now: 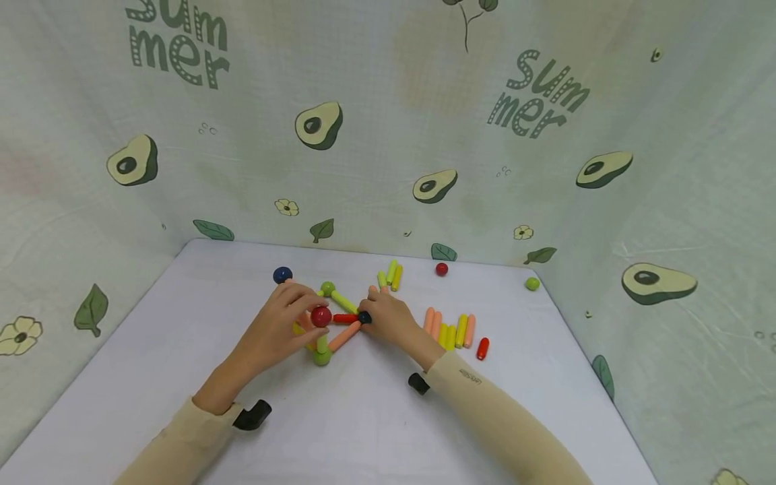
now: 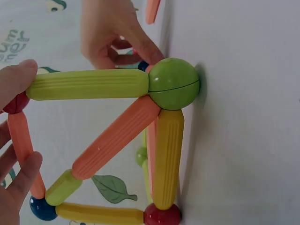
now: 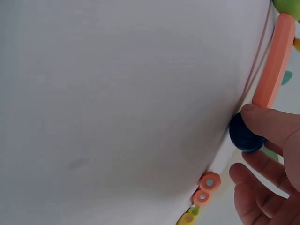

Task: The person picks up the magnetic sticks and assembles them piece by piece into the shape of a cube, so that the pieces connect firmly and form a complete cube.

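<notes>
My left hand (image 1: pixel 281 327) holds a red ball (image 1: pixel 321 316) at the top of a structure of magnetic balls and rods. In the left wrist view, a lime rod (image 2: pixel 89 84) runs from that ball to a green ball (image 2: pixel 174 84) near the table, and fingers touch a salmon rod (image 2: pixel 21 136). My right hand (image 1: pixel 388 316) pinches a dark blue ball (image 3: pixel 246 133) between thumb and fingers; a salmon rod (image 3: pixel 275 61) joins it to a green ball. A short red rod (image 1: pixel 345 318) points at the blue ball from the left.
Loose salmon and yellow rods (image 1: pixel 461 331) and a red rod (image 1: pixel 482 348) lie right of my right hand. Farther back are lime and yellow rods (image 1: pixel 393 273), a red ball (image 1: pixel 442 269) and a green ball (image 1: pixel 532 283). Printed cloth (image 1: pixel 376 168) stands behind the table.
</notes>
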### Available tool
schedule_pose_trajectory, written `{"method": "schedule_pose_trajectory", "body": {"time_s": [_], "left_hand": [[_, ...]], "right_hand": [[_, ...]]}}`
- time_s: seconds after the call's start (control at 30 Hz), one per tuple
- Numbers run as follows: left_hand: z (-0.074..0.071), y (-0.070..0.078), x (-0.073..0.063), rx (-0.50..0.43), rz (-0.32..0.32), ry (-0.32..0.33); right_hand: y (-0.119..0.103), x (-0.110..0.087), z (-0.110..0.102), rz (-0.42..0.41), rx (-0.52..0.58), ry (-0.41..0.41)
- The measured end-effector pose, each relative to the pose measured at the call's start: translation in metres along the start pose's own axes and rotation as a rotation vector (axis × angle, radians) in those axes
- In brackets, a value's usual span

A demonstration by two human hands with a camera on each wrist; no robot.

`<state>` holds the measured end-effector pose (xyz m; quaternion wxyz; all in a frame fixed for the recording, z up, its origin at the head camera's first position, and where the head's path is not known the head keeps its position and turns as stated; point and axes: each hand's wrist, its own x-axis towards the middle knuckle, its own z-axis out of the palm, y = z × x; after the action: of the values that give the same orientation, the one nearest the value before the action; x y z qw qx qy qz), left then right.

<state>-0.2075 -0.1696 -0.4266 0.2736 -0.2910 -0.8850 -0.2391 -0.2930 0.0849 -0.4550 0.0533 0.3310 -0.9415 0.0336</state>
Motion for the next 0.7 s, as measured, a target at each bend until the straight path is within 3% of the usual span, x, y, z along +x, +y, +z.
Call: {"method": "schedule_pose_trajectory", "body": {"time_s": [0.23,0.47,0.7], "left_hand": [[-0.005,-0.011,-0.005,0.007,0.027,0.019],[-0.012,-0.024,-0.011,0.015,0.008,0.041],[-0.017,-0.030,-0.014,0.023,-0.017,0.043]], "right_hand": [[-0.003,-0.015,-0.001,0.037,0.061,0.027],[-0.010,-0.029,0.001,0.047,0.094,0.067],[-0.020,-0.036,-0.002,0.043,0.125,0.042]]}}
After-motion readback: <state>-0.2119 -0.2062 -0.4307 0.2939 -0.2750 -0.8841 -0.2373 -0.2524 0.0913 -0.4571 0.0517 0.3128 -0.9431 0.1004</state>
